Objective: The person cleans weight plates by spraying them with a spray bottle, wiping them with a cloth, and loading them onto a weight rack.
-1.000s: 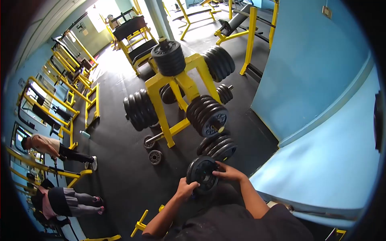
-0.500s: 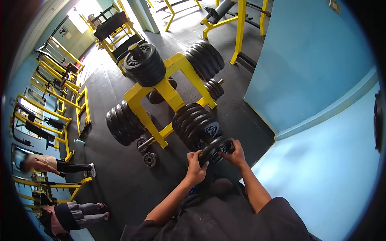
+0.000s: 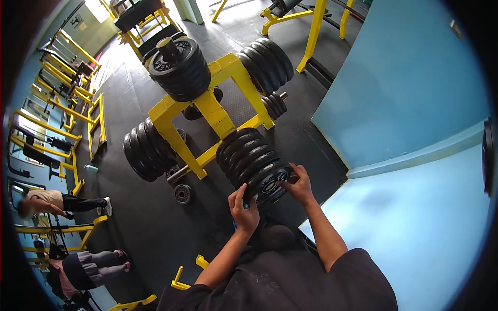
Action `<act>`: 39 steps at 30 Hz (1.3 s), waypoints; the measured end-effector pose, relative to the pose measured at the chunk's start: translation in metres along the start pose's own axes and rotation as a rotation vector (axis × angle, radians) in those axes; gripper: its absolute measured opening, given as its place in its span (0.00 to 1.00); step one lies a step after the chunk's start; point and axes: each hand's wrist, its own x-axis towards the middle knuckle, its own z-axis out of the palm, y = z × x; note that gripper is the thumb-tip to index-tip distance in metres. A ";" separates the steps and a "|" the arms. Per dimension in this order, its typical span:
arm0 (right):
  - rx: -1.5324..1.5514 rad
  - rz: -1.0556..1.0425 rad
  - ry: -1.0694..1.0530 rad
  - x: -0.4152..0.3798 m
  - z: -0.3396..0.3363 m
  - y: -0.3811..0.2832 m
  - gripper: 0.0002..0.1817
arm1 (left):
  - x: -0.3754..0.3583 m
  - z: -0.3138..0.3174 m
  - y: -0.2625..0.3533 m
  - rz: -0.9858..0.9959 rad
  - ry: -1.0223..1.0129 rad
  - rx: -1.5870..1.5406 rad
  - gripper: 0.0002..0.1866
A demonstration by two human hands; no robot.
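A black weight plate (image 3: 272,187) sits at the outer end of a row of several plates (image 3: 244,150) on the near peg of a yellow plate rack (image 3: 220,116). My left hand (image 3: 245,211) grips its left rim, with the thumb toward the outer face. Around the right rim, my right hand (image 3: 299,185) is closed with its thumb over the face. The peg's tip does not stand out clearly from the plate. My fingertips behind the rim are partly hidden.
Other pegs carry a tall upper stack (image 3: 181,70), a left stack (image 3: 149,151) and a right stack (image 3: 265,66). A small plate (image 3: 182,194) lies on the floor. A blue wall (image 3: 394,103) stands at right. Two people (image 3: 85,201) are at far left among yellow machines.
The weight plate has moved inward along the peg, both hands with it, and now rests against the row. Before, a gap showed the peg between them. The view has shifted slightly.
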 end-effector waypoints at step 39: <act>-1.024 0.298 -1.066 -0.148 0.285 0.295 0.28 | -0.385 -0.164 -0.338 -1.376 -0.234 0.179 0.35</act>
